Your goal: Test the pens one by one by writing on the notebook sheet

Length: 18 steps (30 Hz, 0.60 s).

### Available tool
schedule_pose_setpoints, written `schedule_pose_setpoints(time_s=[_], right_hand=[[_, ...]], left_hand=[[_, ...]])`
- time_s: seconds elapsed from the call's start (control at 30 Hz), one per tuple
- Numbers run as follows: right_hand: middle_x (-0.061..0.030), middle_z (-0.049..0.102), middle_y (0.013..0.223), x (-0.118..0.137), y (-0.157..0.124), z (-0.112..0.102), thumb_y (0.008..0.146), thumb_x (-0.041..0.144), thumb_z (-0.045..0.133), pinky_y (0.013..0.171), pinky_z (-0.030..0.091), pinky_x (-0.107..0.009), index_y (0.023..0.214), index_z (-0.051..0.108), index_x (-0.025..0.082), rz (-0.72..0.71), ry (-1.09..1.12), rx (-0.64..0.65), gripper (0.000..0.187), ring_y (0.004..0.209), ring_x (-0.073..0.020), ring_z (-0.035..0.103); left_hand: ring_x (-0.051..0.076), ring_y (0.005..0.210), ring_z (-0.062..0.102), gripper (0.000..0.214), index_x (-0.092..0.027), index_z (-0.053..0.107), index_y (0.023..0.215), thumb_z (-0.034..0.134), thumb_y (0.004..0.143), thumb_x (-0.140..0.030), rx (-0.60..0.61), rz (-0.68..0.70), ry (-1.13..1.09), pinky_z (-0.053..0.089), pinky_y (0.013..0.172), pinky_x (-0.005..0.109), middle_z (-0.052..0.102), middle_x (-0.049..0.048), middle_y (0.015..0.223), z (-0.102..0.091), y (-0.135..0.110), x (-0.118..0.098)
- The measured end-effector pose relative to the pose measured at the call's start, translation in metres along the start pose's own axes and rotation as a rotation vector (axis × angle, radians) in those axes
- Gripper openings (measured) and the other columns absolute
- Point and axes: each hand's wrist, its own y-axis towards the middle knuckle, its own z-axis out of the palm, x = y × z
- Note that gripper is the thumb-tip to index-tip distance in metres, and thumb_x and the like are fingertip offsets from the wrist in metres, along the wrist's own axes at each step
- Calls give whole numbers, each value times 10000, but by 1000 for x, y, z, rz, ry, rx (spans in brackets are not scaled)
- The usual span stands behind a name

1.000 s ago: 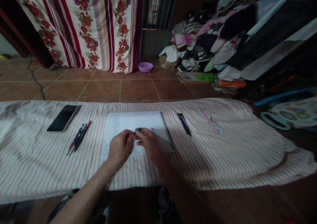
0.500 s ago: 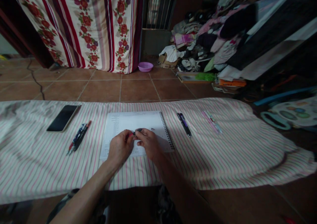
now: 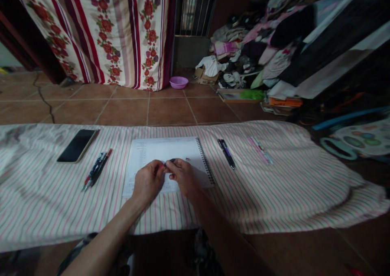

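Over the spiral notebook (image 3: 170,146), both hands meet fingertip to fingertip. My left hand (image 3: 148,177) is closed in a pinch on one end of a pen (image 3: 165,164), where a bit of pink or red shows. My right hand (image 3: 182,175) pinches the pen's dark part between thumb and fingers. Most of the pen is hidden by the fingers, so I cannot tell whether it is in one piece. A small silver, tip-like piece (image 3: 188,159) lies on the page just beyond my right hand.
A striped cloth (image 3: 274,194) covers the low table. On it lie a phone (image 3: 77,146) and several pens (image 3: 97,168) at left, dark pens (image 3: 226,154) right of the notebook, and pastel pens (image 3: 261,150) farther right. A purple basin (image 3: 178,82) stands on the tiled floor beyond.
Hardly anything differs. Both hands stay in place over the notebook, with only a slight shift of the fingers around the pen.
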Motion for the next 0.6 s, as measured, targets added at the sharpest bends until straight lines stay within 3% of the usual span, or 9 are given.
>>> schedule_pose_setpoints(time_s=[0.3, 0.6], right_hand=[[-7, 615, 735, 6, -2, 3, 620, 323, 653, 463, 401, -195, 768, 585, 163, 41, 17, -23, 227, 614, -110, 588], [8, 604, 688, 5, -3, 3, 629, 329, 666, 516, 420, -205, 837, 584, 165, 29, 72, -9, 277, 624, -101, 568]], left_hand=[[141, 632, 578, 170, -198, 609, 860, 452, 844, -260, 8, -12, 39, 336, 572, 230, 649, 15, 708, 0, 0, 0], [135, 617, 563, 169, -191, 601, 852, 445, 850, -255, 4, 3, 12, 333, 569, 228, 643, 15, 704, 1, 0, -1]])
